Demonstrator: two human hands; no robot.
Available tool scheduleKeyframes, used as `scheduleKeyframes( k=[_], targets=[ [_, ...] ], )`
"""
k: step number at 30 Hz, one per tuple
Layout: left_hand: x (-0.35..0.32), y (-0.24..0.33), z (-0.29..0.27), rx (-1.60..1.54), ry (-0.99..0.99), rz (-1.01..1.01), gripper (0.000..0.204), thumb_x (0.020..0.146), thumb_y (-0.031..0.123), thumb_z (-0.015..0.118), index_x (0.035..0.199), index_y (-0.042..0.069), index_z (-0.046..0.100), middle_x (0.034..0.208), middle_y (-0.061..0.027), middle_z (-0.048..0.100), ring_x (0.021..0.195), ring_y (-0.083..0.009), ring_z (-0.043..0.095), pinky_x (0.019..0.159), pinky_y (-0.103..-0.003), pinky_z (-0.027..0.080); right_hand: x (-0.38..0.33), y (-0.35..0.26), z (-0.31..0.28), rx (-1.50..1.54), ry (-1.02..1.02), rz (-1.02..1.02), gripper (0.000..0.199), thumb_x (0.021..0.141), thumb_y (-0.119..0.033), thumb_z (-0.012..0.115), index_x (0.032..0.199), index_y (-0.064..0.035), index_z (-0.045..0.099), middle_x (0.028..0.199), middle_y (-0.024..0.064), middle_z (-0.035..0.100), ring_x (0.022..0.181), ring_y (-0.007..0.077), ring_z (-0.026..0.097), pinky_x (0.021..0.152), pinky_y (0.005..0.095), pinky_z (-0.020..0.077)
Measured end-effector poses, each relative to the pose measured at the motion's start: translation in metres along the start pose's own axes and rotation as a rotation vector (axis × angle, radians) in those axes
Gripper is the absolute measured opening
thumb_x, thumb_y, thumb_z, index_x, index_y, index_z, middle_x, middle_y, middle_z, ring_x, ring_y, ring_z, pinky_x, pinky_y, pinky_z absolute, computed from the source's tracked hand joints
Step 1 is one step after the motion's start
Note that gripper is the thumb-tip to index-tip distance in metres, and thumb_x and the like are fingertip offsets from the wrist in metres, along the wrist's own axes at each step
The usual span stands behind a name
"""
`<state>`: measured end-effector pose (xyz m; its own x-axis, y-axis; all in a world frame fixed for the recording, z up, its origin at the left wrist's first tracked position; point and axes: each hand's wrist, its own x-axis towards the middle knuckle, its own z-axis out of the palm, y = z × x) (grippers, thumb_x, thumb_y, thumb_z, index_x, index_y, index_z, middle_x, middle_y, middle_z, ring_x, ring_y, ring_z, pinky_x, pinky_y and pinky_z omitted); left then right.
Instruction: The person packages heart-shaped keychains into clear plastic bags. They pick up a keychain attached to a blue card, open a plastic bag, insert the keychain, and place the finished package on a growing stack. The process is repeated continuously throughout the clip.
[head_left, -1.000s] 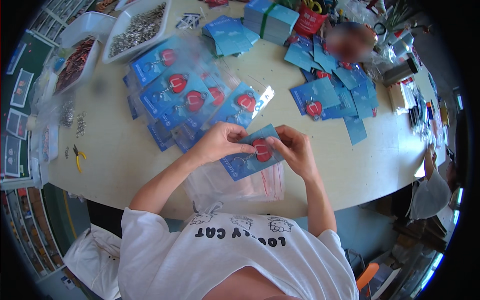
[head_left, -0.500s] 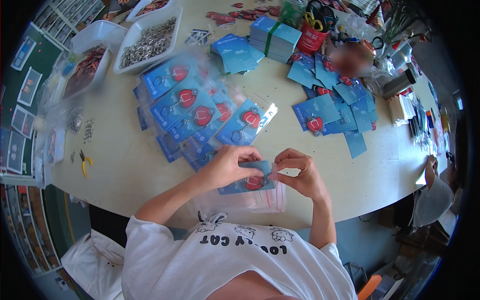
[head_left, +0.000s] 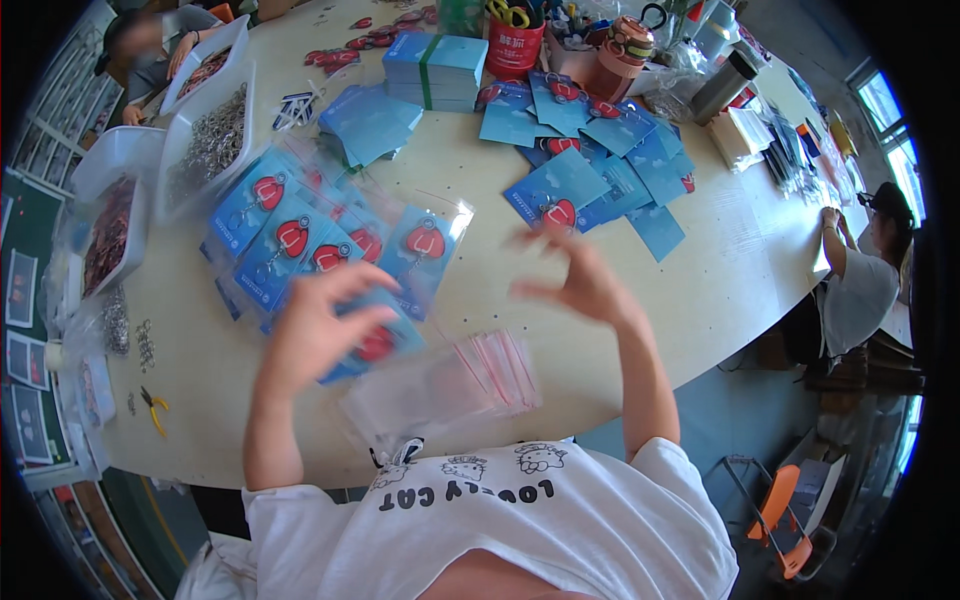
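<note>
My left hand (head_left: 318, 318) is blurred by motion, its thumb and fingers apart. Just beneath it is a blue card (head_left: 403, 337) with a red heart-shaped keychain, next to the pile of bagged cards (head_left: 285, 235). My right hand (head_left: 590, 288) reaches over the table, fingers spread and holding nothing. Its fingertips are nearest a loose blue card (head_left: 560, 190) with a red keychain, at the front of a heap of similar cards (head_left: 625, 185). Between my forearms lies a stack of clear zip bags (head_left: 430, 390) with pink-red seal strips.
White bins of metal rings (head_left: 207, 140) and red pieces (head_left: 112, 235) stand at left, with yellow-handled pliers (head_left: 153, 410) nearer. A banded card stack (head_left: 435, 70), a red pen holder (head_left: 513, 50) and a dark cylinder (head_left: 725, 87) are at the back. Other people sit at far left and right.
My right hand has left the bag and moved up toward the loose cards, its fingers opening. My left hand has gone left with the keychain card and its fingers have spread. The view has shifted right.
</note>
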<state>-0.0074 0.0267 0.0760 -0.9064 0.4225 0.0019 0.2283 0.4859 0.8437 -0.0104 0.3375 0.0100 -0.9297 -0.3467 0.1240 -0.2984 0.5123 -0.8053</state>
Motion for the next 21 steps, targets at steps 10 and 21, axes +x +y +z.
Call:
scheduleKeyframes(
  k=[10,21],
  targets=[
    [0.067,-0.038,-0.018,0.677,0.553,0.318,0.040,0.079,0.013,0.072,0.116,0.006,0.058,0.120,-0.0131,0.055,0.112,-0.0321,0.053,0.096,-0.039,0.042,0.029,0.083,-0.032,-0.572,0.403,0.434,0.087,0.060,-0.040,0.085,0.129,-0.0039,0.046,0.127,0.0127,0.052,0.125,0.0282,0.042,0.101,0.0436,0.0307],
    [0.113,-0.057,0.122,-0.019,0.175,0.263,0.068,0.084,0.025,0.071,0.134,-0.004,0.036,0.123,-0.0210,0.049,0.108,-0.0302,0.054,0.089,-0.037,0.047,0.011,0.043,-0.035,0.341,0.425,0.254,0.029,0.087,-0.026,0.069,0.096,0.0006,0.063,0.082,0.0010,0.063,0.073,0.0057,0.054,0.063,0.0229,0.0444]
  ],
)
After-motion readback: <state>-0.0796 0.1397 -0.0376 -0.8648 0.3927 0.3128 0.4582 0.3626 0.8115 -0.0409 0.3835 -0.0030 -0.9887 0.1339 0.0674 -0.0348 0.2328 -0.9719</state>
